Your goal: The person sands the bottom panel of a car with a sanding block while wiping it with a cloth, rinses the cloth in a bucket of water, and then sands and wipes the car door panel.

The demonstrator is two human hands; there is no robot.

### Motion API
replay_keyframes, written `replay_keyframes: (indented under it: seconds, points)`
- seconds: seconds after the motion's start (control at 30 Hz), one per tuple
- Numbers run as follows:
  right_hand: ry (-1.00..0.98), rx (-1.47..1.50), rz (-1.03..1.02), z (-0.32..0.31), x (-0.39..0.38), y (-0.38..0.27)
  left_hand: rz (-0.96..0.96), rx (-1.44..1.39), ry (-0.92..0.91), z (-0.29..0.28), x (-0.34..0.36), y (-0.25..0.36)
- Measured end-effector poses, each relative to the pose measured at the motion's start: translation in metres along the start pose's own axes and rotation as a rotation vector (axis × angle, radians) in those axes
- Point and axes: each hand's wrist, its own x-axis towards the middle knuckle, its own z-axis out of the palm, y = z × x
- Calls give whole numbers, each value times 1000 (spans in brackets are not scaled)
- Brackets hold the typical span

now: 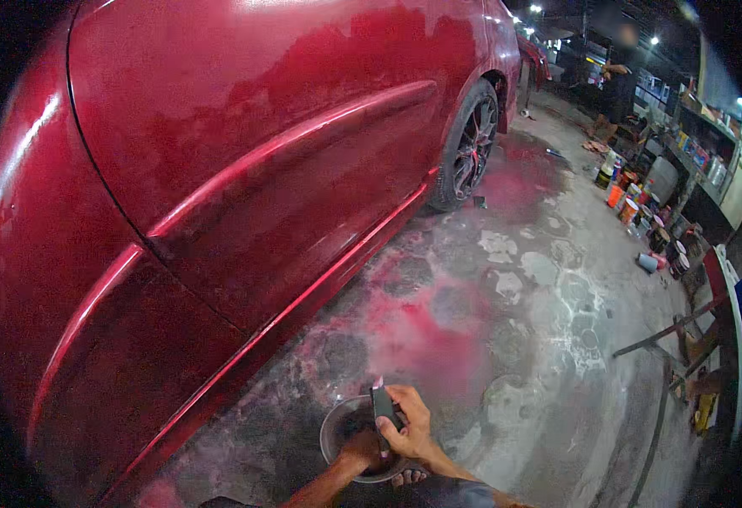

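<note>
Sanding block point(383, 406), a small dark rectangular pad with a pale pinkish top edge, stands upright in the right hand point(411, 423), whose fingers are curled closed around its lower half over a round metal basin point(335, 421). The left hand point(361, 450) reaches down into the same basin just beside and below the block; whether it is closed on anything there I cannot tell, since its fingers are hidden in the dark water. The basin sits on the concrete floor point(523, 339), right under both hands and close to the person's foot, which peeks out beneath the wrists. Just beyond the grip, the floor is stained with pink and red residue, strongest between the basin and the sill of the red car point(244, 152). Up and to the left of the hands, the car's side panels fill most of the view; the surface looks dull and patchy in broad areas, with glossier streaks along the body crease, so I judge the rubbing-down is well along on the door area but not uniform, and the block is at the basin, not on the panel. Far off to the right of the grip, paint cans point(629, 203) line the wall near shelves, and 1 other person stands in the distance.
</note>
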Motion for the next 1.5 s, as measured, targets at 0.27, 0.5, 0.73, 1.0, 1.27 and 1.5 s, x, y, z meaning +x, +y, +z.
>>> replay_keyframes:
  seconds: [0.27, 0.5, 0.73, 1.0, 1.27, 1.5]
  points:
    - [46, 73, -34, -5, 4, 2, 99, 116, -219, -23, 9, 2]
    - [20, 100, 115, -5, 2, -3, -57, 178, -221, 6, 11, -16]
    - [35, 96, 35, -6, 3, 2, -73, 186, -244, 8, 14, -16]
    - [12, 87, 35, -7, 1, 6, 220, 55, -89, 34, 22, -60]
    - [18, 149, 60, -5, 2, 6, 139, 168, -285, 10, 18, -23]
    - [-6, 147, 125, -6, 0, 7, 98, 137, -279, -5, 8, 1]
